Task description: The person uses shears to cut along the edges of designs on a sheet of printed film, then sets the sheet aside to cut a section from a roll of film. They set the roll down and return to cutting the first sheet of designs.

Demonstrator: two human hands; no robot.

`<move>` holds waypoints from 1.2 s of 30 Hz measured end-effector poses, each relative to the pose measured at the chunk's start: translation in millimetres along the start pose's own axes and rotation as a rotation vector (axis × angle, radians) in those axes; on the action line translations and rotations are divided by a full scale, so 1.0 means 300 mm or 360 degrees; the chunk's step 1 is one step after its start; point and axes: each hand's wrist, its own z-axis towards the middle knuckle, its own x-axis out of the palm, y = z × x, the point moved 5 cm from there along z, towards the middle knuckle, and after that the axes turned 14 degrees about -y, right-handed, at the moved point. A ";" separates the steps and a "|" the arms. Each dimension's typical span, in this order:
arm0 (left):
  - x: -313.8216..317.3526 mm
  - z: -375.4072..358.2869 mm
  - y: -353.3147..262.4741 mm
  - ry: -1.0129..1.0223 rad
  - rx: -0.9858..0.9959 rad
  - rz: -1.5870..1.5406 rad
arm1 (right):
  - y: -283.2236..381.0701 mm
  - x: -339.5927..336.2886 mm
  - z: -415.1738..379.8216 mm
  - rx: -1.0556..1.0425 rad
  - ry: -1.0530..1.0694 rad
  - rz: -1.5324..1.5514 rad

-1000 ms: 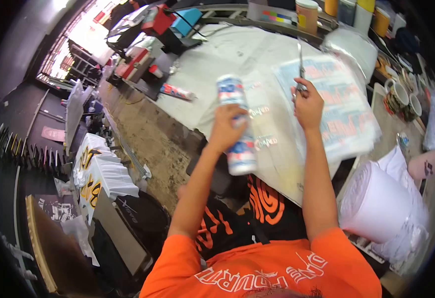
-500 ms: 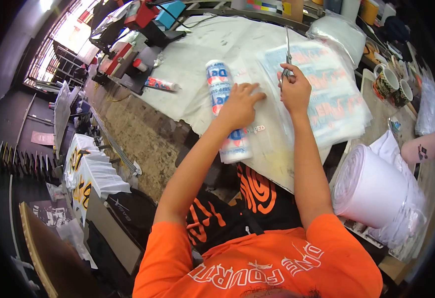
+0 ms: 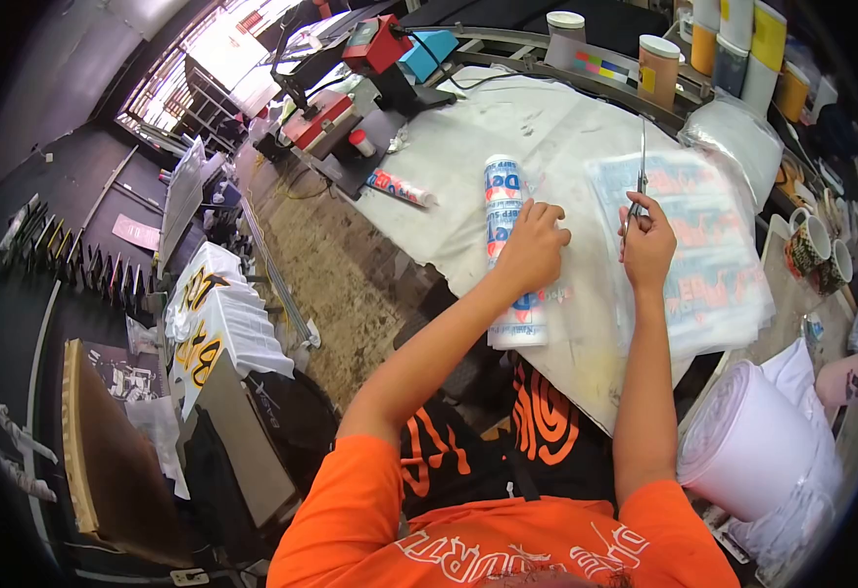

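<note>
A roll of printed film (image 3: 509, 214) with red and blue lettering lies on the white-covered table (image 3: 468, 147). My left hand (image 3: 532, 250) rests flat across the roll's middle, fingers spread toward the clear sheet beside it. My right hand (image 3: 647, 245) grips a pair of scissors (image 3: 640, 176), blades pointing away from me, over a stack of printed transparent sheets (image 3: 703, 245).
Paint tubs (image 3: 660, 67) and a colour strip line the far table edge. A red and blue machine (image 3: 390, 49) stands far left. Mugs (image 3: 819, 250) sit at the right, a big white roll (image 3: 742, 441) near right. A tube (image 3: 400, 186) lies left of the film roll.
My left hand has brought the roll down from mid-air onto the table and now presses on it. My right hand keeps the scissors over the sheets.
</note>
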 end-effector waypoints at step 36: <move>-0.118 -0.334 0.195 -0.0571 -0.1285 -0.1023 | -0.013 -0.129 0.117 -0.0438 -0.0193 -0.0479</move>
